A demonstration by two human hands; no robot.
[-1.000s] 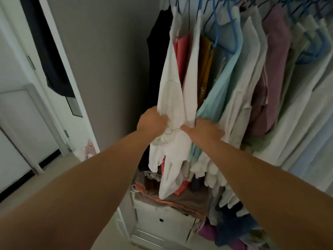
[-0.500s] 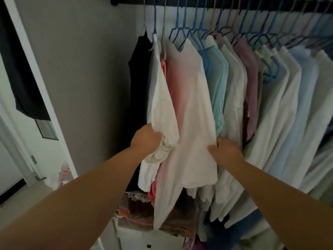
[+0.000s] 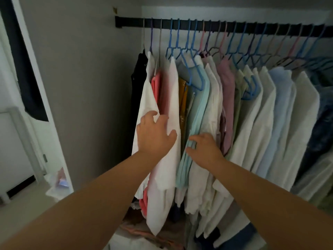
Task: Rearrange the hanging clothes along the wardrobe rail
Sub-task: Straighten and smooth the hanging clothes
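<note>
Two hands are reaching into clothes hanging from a black rail (image 3: 234, 27), which is running along the top. At the far left a black garment (image 3: 137, 83) is hanging beside the grey wall (image 3: 86, 87). Next, the left hand (image 3: 155, 136) is lying with fingers spread, pressing flat on a white shirt (image 3: 171, 159) and gripping nothing; a pink top (image 3: 155, 87) is showing just behind. A mustard garment (image 3: 182, 98) is sitting in the gap between the hands. The right hand (image 3: 205, 150) is touching a mint shirt (image 3: 200, 109) with loosely curled fingers, not clasping it. Rightward, a mauve shirt (image 3: 228, 98), white shirts (image 3: 259, 123) and a pale blue shirt (image 3: 282, 105) are hanging on blue hangers (image 3: 249, 87)
</note>
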